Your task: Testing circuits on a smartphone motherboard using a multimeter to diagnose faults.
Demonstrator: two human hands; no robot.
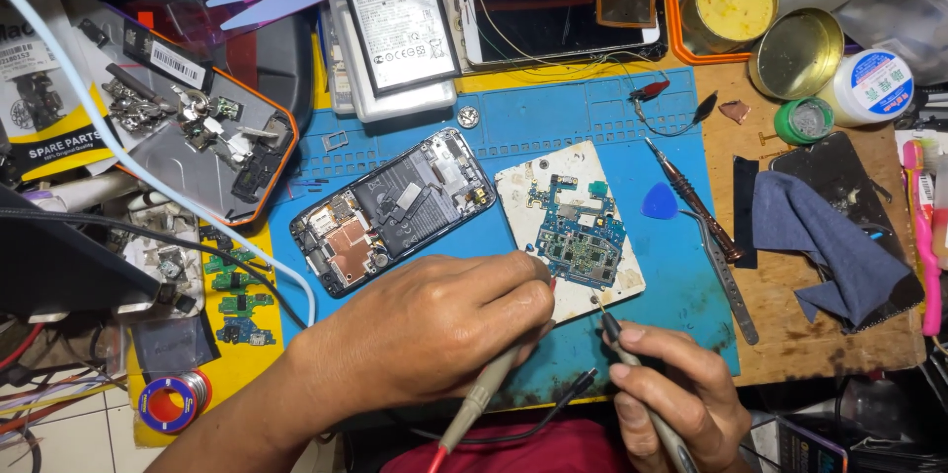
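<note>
Two hands work here – the left hand [434, 335] and the right hand [681, 399] – and each holds one probe, so two probes: a grey one [489, 389] and a dark one [642, 384]. One opened phone [395, 208] lies on the one blue mat [553, 127], beside one white block [602, 285] carrying one circuit board [578, 231]. One battery [400, 24] and one white phone [558, 4] lie at the far edge. Two open round tins [733, 1] [796, 53], one small green pot [803, 119], one white jar [871, 86]. One screwdriver [691, 198], one pair of tweezers [726, 280], one blue pick [659, 202] – and one grey cloth [825, 246]. One solder spool [174, 401]. Four small green boards [235, 293] lie in a column at the left
</note>
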